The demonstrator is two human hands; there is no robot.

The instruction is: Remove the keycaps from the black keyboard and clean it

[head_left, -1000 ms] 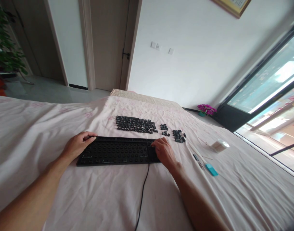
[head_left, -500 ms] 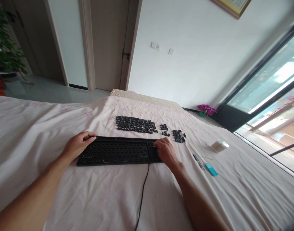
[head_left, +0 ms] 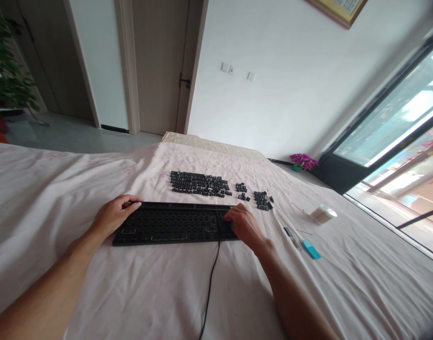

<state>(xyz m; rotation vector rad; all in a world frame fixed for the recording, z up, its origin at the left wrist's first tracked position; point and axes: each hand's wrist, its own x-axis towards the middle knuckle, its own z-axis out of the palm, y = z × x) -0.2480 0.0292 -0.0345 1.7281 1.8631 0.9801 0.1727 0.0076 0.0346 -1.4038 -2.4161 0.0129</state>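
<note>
**Inspector:** Head view. Position of the keyboard (head_left: pixel 174 223)?

**Assessor:** Flat on the bed (head_left: pixel 42 198), near its middle, long axis running left to right across the person. Caps stripped; its cable (head_left: pixel 209 283) trails toward the near edge.

**Inspector:** Hands?

**Assessor:** Left hand (head_left: pixel 113 215) grips the keyboard's far-left corner, fingers curled over the rim. Right hand (head_left: pixel 242 224) lies loosely curled on the right end, holding nothing I can make out.

**Inspector:** Loose keycaps (head_left: pixel 198 183)?

**Assessor:** In rows just beyond the keyboard, toward the far edge. The smaller keycap clusters (head_left: pixel 262 199) lie nearer the right hand.
</note>
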